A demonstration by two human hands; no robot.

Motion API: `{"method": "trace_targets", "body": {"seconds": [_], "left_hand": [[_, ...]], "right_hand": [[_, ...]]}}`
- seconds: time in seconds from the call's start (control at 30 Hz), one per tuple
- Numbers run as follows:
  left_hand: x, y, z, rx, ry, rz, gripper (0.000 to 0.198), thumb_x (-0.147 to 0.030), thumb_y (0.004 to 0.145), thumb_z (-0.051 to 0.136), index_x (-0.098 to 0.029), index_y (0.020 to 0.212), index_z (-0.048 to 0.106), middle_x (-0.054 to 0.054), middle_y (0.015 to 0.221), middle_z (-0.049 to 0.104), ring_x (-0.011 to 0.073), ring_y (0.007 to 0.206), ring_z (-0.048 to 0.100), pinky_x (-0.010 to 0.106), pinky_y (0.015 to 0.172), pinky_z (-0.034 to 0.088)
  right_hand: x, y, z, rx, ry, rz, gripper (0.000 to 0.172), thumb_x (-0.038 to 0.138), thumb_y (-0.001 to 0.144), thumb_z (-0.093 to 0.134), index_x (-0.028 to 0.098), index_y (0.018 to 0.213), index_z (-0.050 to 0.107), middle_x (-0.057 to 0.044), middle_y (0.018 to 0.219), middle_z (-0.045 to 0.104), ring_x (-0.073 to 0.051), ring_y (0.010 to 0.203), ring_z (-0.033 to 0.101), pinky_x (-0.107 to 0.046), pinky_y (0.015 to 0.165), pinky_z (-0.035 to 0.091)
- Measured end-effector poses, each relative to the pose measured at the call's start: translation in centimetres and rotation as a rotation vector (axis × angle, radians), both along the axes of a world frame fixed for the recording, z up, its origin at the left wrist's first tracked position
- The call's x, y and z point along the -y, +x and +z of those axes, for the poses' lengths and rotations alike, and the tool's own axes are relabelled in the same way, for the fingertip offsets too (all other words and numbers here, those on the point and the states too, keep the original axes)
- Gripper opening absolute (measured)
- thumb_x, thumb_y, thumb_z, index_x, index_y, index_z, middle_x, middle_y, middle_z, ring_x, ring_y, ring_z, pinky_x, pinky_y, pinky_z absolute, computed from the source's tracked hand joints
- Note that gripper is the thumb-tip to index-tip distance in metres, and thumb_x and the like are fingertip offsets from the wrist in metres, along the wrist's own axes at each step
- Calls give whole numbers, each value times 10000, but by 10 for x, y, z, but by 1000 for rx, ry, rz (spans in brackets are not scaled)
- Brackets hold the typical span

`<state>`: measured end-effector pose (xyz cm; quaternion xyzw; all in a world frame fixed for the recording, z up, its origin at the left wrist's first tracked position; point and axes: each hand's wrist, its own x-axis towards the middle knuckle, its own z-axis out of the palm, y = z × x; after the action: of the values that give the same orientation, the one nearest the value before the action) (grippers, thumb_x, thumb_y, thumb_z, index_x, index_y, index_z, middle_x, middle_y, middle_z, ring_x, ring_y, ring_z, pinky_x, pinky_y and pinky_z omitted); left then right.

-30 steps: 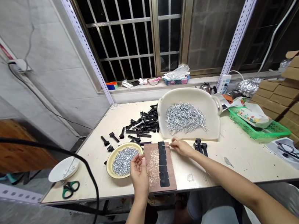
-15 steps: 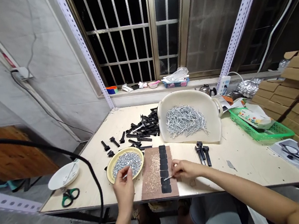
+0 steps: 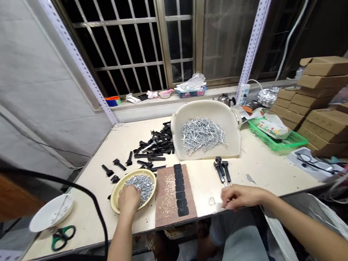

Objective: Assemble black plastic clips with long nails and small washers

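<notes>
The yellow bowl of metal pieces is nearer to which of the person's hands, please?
Left: the left hand reaches into the yellow bowl, while the right hand is off to its right, past the brown board.

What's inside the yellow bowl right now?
The yellow bowl holds many small silvery metal pieces. The left hand is in its left part, hiding the pieces directly beneath it and whatever its fingers touch. The bowl's bottom under the heap can't be seen.

Two hands (image 3: 129, 198), one yellow bowl (image 3: 115, 198), one brown mat (image 3: 190, 204), one cream basin (image 3: 233, 137), one white dish (image 3: 40, 219), one green basket (image 3: 288, 146), one pair of scissors (image 3: 63, 237)
</notes>
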<state>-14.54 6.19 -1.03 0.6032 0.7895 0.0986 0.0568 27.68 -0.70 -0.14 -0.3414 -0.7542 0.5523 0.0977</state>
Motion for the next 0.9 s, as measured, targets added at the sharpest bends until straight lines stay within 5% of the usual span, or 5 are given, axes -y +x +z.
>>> {"method": "trace_targets", "body": {"seconds": [0.2, 0.37, 0.5, 0.7, 0.9], "left_hand": [[-3, -1, -6, -1, 141, -16, 236, -247, 742, 401, -118, 738, 598, 191, 812, 609, 327, 830, 559, 395, 707, 413], [0, 15, 6, 344, 402, 165, 259, -340, 757, 431, -132, 793, 582, 127, 754, 613, 276, 740, 561, 382, 678, 423], [12, 38, 13, 850, 500, 200, 260, -386, 683, 546, -139, 760, 581, 48, 688, 602, 183, 641, 553, 311, 633, 430], [36, 74, 12, 1427, 465, 219, 363, -390, 513, 711, -123, 709, 563, -15, 601, 560, 80, 498, 462, 212, 481, 371], [53, 127, 15, 1773, 282, 232, 335, -299, 486, 774, -108, 668, 567, -6, 577, 582, 53, 487, 491, 166, 461, 384]], "right_hand": [[91, 135, 19, 510, -129, -326, 240, 335, 646, 672, 177, 827, 686, -60, 787, 629, -186, 719, 582, -267, 652, 455], [47, 87, 9, 490, 475, -418, 247, 227, 820, 457, 193, 1014, 608, -99, 1024, 579, -209, 955, 528, -324, 841, 405], [-11, 41, -10, 597, 880, -82, 219, 91, 808, 449, 187, 933, 600, -100, 1107, 537, -205, 993, 493, -343, 833, 384], [-43, 46, -15, 584, 1050, 248, 137, 108, 843, 451, 179, 858, 566, -87, 1105, 546, -197, 1031, 482, -371, 884, 355], [-47, 19, 3, 379, 1064, -102, 234, 65, 872, 307, 177, 907, 509, -55, 913, 582, -173, 978, 517, -436, 988, 274]]}}
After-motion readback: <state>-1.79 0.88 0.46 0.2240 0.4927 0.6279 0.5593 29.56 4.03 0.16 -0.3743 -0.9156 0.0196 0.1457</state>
